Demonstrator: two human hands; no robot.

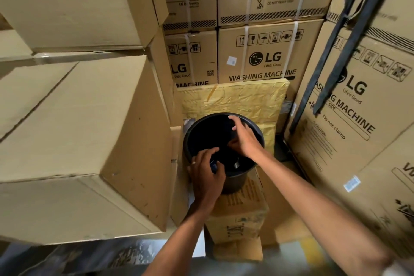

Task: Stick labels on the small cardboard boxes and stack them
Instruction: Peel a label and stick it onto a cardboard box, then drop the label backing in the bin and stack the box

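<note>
A black round bin (pixel 233 182) stands on a small printed cardboard box (pixel 242 213) in the middle of the view. My left hand (pixel 207 173) rests on the bin's near rim, fingers curled around a small dark blue object (pixel 214 166) that I cannot identify. My right hand (pixel 245 136) reaches over the bin's mouth with its fingers spread, nothing visible in it. A small shiny item (pixel 237 164) lies inside the bin. No labels are visible.
Large plain cartons (pixel 78 130) are stacked on the left. LG washing machine cartons (pixel 268 56) fill the back and right (pixel 358 119). A yellow wrapped package (pixel 235 101) leans behind the bin. Black straps (pixel 345 36) hang at the upper right.
</note>
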